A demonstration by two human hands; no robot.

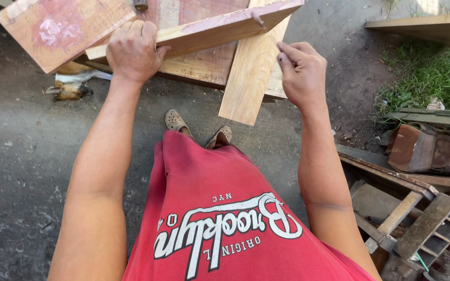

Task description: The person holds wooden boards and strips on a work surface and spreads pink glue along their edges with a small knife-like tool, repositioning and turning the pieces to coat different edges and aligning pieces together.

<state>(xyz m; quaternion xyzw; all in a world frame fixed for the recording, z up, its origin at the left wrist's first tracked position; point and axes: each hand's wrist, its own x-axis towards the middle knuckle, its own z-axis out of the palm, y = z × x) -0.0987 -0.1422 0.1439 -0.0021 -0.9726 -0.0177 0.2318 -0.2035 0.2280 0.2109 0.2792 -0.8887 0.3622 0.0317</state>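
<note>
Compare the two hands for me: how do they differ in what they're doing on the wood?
The left hand lies knuckles up, fingers curled over the edge of the angled plank in a closed grip. The right hand holds nothing; its fingers are loosely bent, fingertips just by the short board that hangs toward the ground. The left sits higher in the picture, the right lower. Both are bare, with arms stretched forward.

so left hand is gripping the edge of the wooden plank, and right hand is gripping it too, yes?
Half right. In the head view the left hand is clamped over the edge of the wooden plank, but the right hand grips nothing: it is loosely curled, its fingers beside the lower board.
</note>
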